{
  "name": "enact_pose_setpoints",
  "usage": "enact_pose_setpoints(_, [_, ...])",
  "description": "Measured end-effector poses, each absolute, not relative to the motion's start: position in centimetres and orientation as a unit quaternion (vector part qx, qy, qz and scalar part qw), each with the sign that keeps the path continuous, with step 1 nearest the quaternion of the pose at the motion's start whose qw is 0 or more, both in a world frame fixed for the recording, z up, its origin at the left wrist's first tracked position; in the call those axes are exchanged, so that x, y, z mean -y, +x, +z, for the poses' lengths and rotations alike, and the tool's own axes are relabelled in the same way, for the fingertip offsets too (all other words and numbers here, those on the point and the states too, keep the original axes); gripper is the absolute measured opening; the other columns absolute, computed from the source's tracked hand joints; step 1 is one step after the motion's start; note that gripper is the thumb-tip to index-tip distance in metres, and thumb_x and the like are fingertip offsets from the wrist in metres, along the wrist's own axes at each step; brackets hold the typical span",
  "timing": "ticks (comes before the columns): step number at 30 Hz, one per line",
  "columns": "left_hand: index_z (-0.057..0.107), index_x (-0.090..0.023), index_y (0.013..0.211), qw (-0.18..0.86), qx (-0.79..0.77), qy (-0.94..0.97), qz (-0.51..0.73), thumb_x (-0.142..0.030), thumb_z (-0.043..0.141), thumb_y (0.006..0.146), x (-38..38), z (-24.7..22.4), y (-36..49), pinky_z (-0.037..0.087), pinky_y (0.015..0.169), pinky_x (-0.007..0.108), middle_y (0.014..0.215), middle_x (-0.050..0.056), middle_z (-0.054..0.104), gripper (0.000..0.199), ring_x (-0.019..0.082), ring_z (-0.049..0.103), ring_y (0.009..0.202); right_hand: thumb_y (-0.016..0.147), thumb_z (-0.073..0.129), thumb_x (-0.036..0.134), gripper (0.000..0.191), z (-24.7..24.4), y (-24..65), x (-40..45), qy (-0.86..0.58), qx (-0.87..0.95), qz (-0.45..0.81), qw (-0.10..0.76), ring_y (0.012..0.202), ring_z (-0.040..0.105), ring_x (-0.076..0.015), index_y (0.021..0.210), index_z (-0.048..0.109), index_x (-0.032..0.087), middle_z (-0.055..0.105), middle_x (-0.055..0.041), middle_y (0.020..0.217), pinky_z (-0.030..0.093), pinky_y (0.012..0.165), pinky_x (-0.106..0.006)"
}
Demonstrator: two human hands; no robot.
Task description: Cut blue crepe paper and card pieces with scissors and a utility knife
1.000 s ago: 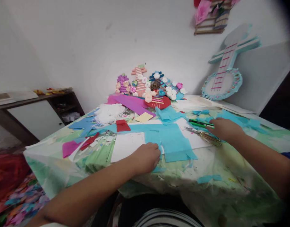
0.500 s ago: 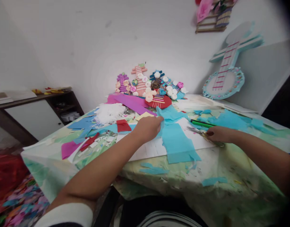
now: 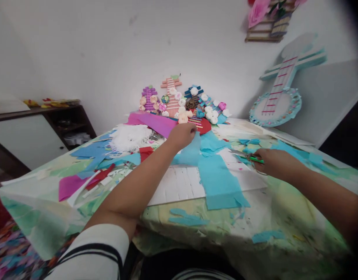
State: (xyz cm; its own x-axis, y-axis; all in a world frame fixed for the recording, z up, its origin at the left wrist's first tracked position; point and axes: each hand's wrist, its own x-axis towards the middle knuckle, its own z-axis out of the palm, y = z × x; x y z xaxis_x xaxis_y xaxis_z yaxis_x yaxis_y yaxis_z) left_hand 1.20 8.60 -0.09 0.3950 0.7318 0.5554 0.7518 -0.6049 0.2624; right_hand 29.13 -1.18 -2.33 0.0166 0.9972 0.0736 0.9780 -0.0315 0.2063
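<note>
My left hand (image 3: 182,136) is closed in a pinch on the edge of a light blue crepe paper piece (image 3: 191,151), raised a little above the table. Scissors (image 3: 239,152) are in my right hand (image 3: 273,161), with their blades pointing left. A green pen-like tool (image 3: 257,159) shows beside the scissors' handles; whether my fingers touch it is unclear. Between my hands, a wide blue crepe strip (image 3: 221,182) lies across a white board (image 3: 179,184) marked with cut lines. More crumpled blue paper (image 3: 210,142) sits behind it.
Small decorated guitars (image 3: 173,97) lean at the wall, and a large guitar-shaped piece (image 3: 279,91) stands at right. White shredded paper (image 3: 130,138), magenta paper (image 3: 155,122) and coloured scraps (image 3: 72,186) spread over the left side. A cabinet (image 3: 35,136) stands beyond.
My left hand has moved up and away from me, lifting a blue crepe piece. My right hand, with the scissors, has shifted slightly up and right. The view has moved a little.
</note>
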Motion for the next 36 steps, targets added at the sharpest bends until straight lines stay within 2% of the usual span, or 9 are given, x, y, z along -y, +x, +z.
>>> enact_pose_setpoints(4, [0.059,-0.015,0.092,-0.064,0.494,-0.806,-0.319,-0.02,0.048,0.079,-12.3,-2.1,0.3,0.043,0.072,0.026,0.089,0.004,0.061,0.017,0.015,0.055,0.083,0.073,0.04,0.045,0.033,-1.0,28.0,0.8,0.714,-0.693,0.105,0.006,0.069,0.054,-0.0213,0.089,0.051,0.017,0.06,-0.0096,0.079,0.034,0.056,-0.029])
enact_pose_setpoints(7, [0.054,-0.013,0.099,-0.115,0.522,-0.791,-0.298,-0.027,0.047,0.083,-14.6,-3.6,-0.2,0.045,0.072,0.033,0.096,0.006,0.056,0.022,0.015,0.055,0.084,0.063,0.049,0.056,0.046,-0.9,26.1,0.5,0.701,-0.708,0.083,-0.011,0.072,0.054,-0.0218,0.087,0.053,0.017,0.06,-0.009,0.081,0.035,0.055,-0.028])
enact_pose_setpoints(10, [0.05,-0.014,0.105,-0.151,0.531,-0.787,-0.275,-0.03,0.047,0.084,-15.9,-5.1,-0.2,0.046,0.074,0.036,0.103,0.007,0.053,0.026,0.016,0.054,0.087,0.058,0.052,0.06,0.053,-1.7,23.7,-0.2,0.655,-0.754,0.05,0.015,0.076,0.055,-0.0228,0.09,0.055,0.018,0.06,-0.0093,0.087,0.036,0.058,-0.028])
enact_pose_setpoints(15, [0.049,-0.014,0.107,-0.184,0.539,-0.776,-0.27,-0.029,0.047,0.084,-16.3,-7.4,0.0,0.046,0.075,0.037,0.106,0.008,0.051,0.028,0.017,0.053,0.089,0.056,0.053,0.061,0.049,-4.0,21.4,-2.4,0.589,-0.804,-0.014,0.076,0.074,0.056,-0.0229,0.08,0.059,0.018,0.061,-0.0093,0.082,0.036,0.058,-0.029])
enact_pose_setpoints(24, [0.052,-0.013,0.102,-0.171,0.552,-0.731,-0.363,-0.029,0.047,0.084,-16.8,-8.0,-1.4,0.046,0.073,0.036,0.1,0.007,0.054,0.025,0.016,0.054,0.086,0.055,0.054,0.061,0.049,-4.0,21.3,-4.9,0.585,-0.803,-0.068,0.094,0.07,0.055,-0.0219,0.078,0.058,0.018,0.061,-0.0087,0.079,0.034,0.054,-0.028])
enact_pose_setpoints(31, [0.059,-0.014,0.088,-0.159,0.535,-0.696,-0.452,-0.021,0.047,0.076,-16.6,-6.3,-2.4,0.044,0.07,0.024,0.084,0.003,0.062,0.018,0.013,0.057,0.078,0.053,0.057,0.058,0.047,-4.4,21.2,-5.5,0.563,-0.815,-0.089,0.105,0.069,0.053,-0.0208,0.079,0.057,0.019,0.06,-0.0064,0.078,0.034,0.055,-0.028])
enact_pose_setpoints(36, [0.059,-0.015,0.087,-0.147,0.501,-0.705,-0.481,-0.021,0.049,0.074,-15.7,-4.4,-1.9,0.043,0.07,0.022,0.083,0.002,0.062,0.018,0.012,0.056,0.076,0.054,0.055,0.062,0.05,-4.9,21.4,-5.9,0.556,-0.82,-0.074,0.114,0.07,0.054,-0.0212,0.082,0.057,0.02,0.06,-0.0068,0.08,0.034,0.055,-0.028])
